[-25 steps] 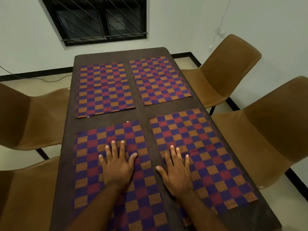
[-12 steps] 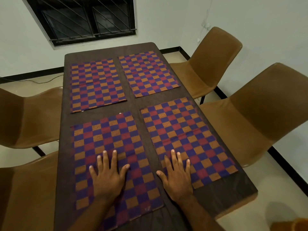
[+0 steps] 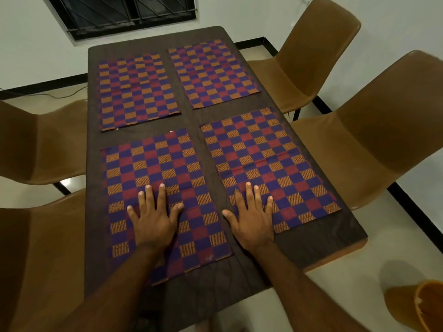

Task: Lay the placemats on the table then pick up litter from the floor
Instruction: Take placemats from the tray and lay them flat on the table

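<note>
1. Pressing down in the head view, both hands lie flat with fingers straight and spread, gripping nothing. The left hand [image 3: 153, 221] rests on the near-left placemat [image 3: 155, 164], the right hand [image 3: 253, 219] on the near-right placemat [image 3: 263, 149].
2. Flat palms suit smoothing cloth rather than lifting it. The near-right placemat has a crease across its middle, which is probably why it gets pressed.
3. The far-left placemat [image 3: 136, 89] and far-right placemat [image 3: 211, 73] lie flat, well apart from the hands. The four form a grid on the table [image 3: 191, 121], seemingly one per chair [image 3: 371, 130].
4. Laying looks nearly finished, and the litter step is not yet begun. An orange object [image 3: 417, 305] sits on the floor [image 3: 335, 281] at near right, and I cannot tell what it is.
</note>
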`<state>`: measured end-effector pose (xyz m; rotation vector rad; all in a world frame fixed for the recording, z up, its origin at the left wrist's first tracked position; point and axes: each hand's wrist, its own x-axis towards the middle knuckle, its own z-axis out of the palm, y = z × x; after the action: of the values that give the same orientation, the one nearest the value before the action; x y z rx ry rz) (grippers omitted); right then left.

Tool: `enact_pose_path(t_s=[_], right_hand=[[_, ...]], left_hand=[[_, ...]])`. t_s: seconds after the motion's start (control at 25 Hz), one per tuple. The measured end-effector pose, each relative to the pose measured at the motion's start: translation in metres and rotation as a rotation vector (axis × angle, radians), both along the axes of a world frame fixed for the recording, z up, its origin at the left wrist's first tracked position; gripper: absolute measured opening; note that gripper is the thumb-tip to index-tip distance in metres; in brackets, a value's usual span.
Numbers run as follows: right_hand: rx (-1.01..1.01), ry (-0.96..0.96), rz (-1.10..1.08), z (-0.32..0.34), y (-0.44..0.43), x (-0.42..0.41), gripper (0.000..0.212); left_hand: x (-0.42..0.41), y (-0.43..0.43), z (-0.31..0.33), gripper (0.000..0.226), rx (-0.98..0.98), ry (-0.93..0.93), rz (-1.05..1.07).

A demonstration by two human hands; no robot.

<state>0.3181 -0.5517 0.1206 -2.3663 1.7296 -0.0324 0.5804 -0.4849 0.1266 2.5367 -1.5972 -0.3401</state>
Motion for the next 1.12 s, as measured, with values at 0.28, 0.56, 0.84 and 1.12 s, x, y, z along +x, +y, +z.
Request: enact_pose_path(t_s=[0.28, 0.56, 0.84, 1.12], right_hand=[[0.007, 0.001, -0.010, -0.001, 0.033, -0.015, 0.079], [0.069, 0.020, -0.050, 0.036, 0.031, -0.030, 0.075], [-0.052, 0.023, -0.124, 0.100, 0.001, -0.060, 0.075], [-0.083, 0.002, -0.258, 0.140, 0.020, -0.078, 0.077]], left_hand=[[-0.031, 0.040, -0.006, 0.081, 0.025, -0.019, -0.015], [-0.046, 0.022, 0.026, 0.085, 0.030, 0.031, -0.117], [-0.070, -0.044, 0.102, 0.078, -0.144, -0.022, -0.280], [-0.100, -0.068, 0.157, 0.078, -0.200, -0.011, -0.415]])
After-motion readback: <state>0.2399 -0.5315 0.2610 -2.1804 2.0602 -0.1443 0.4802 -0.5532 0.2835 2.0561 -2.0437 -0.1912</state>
